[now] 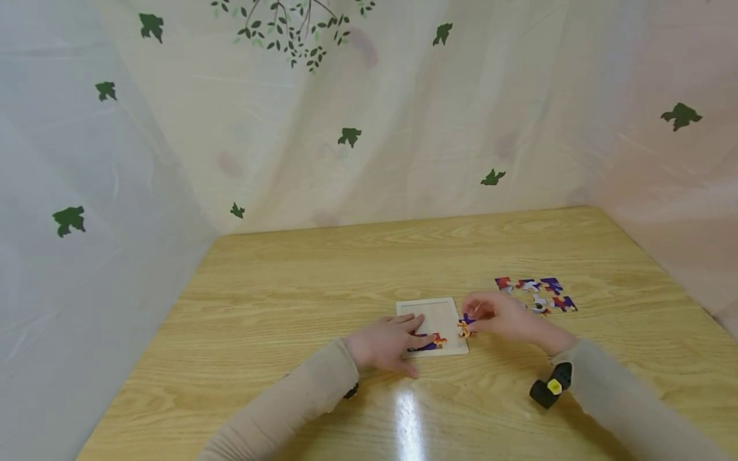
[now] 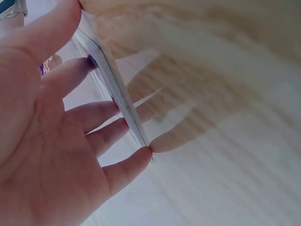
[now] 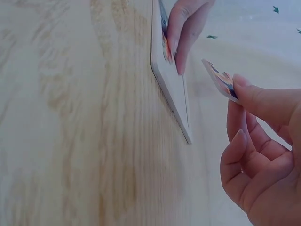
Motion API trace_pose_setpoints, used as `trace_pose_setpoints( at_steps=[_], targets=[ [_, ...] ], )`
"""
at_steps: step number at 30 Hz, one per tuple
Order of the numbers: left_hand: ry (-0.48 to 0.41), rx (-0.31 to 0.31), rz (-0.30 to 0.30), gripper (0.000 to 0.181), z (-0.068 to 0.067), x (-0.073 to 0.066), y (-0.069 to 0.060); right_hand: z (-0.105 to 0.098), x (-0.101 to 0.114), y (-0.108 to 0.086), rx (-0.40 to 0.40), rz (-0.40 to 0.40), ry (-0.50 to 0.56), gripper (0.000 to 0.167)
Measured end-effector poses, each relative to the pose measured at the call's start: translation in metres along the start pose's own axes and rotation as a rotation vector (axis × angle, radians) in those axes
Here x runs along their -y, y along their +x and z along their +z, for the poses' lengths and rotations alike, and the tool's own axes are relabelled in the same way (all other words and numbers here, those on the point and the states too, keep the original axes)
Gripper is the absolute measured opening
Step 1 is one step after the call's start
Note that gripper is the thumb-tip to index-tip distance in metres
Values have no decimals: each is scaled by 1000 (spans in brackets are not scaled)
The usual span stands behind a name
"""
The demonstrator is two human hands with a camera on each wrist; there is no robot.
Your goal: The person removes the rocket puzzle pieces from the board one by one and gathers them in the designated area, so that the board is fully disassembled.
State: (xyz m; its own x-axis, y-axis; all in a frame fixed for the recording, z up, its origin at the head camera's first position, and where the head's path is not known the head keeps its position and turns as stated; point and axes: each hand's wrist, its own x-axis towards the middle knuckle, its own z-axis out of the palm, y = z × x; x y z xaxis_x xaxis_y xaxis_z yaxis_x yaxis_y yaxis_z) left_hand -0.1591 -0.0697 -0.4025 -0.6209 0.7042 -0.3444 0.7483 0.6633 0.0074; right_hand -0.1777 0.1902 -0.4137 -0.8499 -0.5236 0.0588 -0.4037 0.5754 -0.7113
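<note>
A pale puzzle tray (image 1: 432, 310) with a raised rim lies flat on the table. Purple and orange puzzle pieces (image 1: 429, 346) fill part of its near side, partly under my left hand (image 1: 387, 342). That hand rests on the tray with its fingers spread and straight; in the left wrist view its fingertips (image 2: 141, 155) touch the tray's edge (image 2: 117, 94). Just over the tray's right rim, my right hand (image 1: 501, 317) pinches a purple and orange puzzle piece (image 3: 221, 81) between thumb and forefinger. The piece is held tilted, above the tray, in the right wrist view.
Several loose puzzle pieces (image 1: 552, 285) lie right of the tray, behind my right hand, some partly hidden by it. A wooden table (image 1: 288, 275) carries everything. A pale curtain (image 1: 415, 160) with green bird shapes hangs around its back and sides.
</note>
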Motion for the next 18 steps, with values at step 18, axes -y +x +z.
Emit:
trace_pose_setpoints(
  at_steps=[18],
  targets=[
    [21, -13, -3, 74, 4, 1, 1, -20, -18, -26, -92, 51, 14, 17]
  ],
)
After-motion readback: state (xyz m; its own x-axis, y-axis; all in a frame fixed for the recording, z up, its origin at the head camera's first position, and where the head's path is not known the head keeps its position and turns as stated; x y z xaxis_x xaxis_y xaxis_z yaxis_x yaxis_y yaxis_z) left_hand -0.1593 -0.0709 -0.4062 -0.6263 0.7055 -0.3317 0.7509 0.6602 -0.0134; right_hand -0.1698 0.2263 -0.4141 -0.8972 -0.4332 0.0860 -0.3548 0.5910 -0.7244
